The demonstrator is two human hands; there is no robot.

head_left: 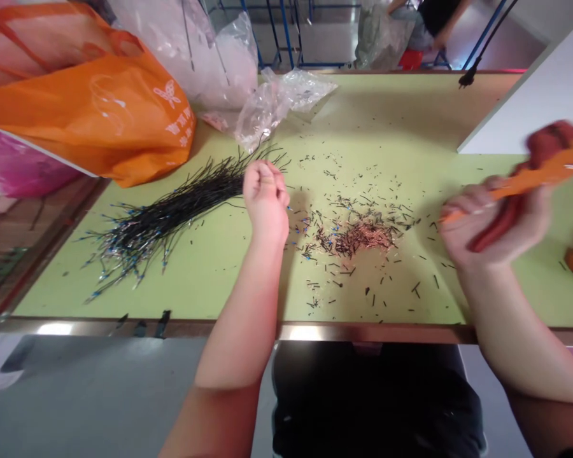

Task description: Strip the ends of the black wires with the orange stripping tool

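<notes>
My left hand is closed at the right end of a bundle of thin black wires. Its curled fingers hide whatever they may hold. Many wires in the bundle carry small blue tips at the left end. On the right, my right hand is wrapped round orange and red wire strippers, raised above the table and blurred by motion. Between my hands lies a heap of copper strands and short black offcuts, with some small blue pieces among them.
An orange bag stands at the back left, beside crumpled clear plastic bags. A white panel rises at the right, with a black plug hanging near it. Another person is beyond the green table.
</notes>
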